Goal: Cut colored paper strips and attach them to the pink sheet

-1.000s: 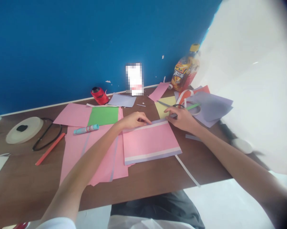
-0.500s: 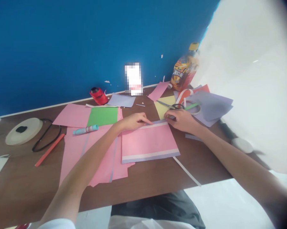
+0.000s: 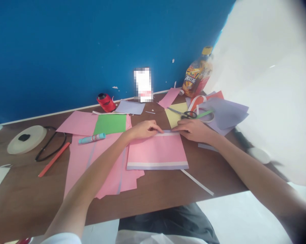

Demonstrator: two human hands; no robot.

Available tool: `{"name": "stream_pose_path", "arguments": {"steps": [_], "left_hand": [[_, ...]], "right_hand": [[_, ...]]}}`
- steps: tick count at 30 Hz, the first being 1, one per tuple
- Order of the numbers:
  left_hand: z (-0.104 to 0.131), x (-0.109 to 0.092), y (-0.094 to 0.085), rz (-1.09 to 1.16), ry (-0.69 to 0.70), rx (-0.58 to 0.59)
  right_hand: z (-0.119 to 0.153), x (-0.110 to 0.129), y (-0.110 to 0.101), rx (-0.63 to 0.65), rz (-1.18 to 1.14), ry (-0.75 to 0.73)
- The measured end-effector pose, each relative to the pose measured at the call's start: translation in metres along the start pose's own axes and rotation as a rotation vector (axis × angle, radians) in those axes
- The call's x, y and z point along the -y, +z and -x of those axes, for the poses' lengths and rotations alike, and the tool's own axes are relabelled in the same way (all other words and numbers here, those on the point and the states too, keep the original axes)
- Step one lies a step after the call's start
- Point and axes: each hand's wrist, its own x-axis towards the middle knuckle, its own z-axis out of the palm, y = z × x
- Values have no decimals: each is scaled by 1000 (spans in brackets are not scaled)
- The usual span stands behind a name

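In the head view a pink paper sheet [image 3: 156,149] lies on the brown table, with white and purple strips along its near and far edges. At the far edge, my left hand [image 3: 146,129] presses down with its index finger stretched out. My right hand [image 3: 192,130] rests at the far right corner, fingers extended and the index fingertip on the strip. The fingertips of both hands are a short gap apart. Just beyond my right hand are scissors [image 3: 186,113] on a yellow paper [image 3: 173,117]. A loose white strip [image 3: 198,183] sticks out near the sheet's close right corner.
Pink papers, a green sheet [image 3: 110,124] and a light-blue glue stick [image 3: 92,138] lie at left. Farther left are a red stick [image 3: 54,159] and a round pale lid [image 3: 27,139]. A drink bottle [image 3: 196,74], a red spool [image 3: 106,102] and purple papers [image 3: 226,112] stand or lie behind.
The pink sheet has shifted slightly left and turned a little. My right hand has moved left along the far edge, its index finger now stretched out. My left hand stays nearly in place.
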Motion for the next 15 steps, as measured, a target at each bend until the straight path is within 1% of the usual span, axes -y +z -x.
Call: {"name": "stream_pose_path", "arguments": {"steps": [5, 11, 13, 15], "left_hand": [[-1, 3, 1, -8, 6, -11], [-2, 10, -1, 14, 43, 15], [-1, 11, -3, 41, 49, 22], [0, 11, -5, 66, 52, 37]], "right_hand": [[0, 1, -3, 73, 46, 3], [0, 3, -3, 45, 84, 82], [1, 3, -3, 58, 111, 105], [1, 2, -3, 82, 122, 97]]}}
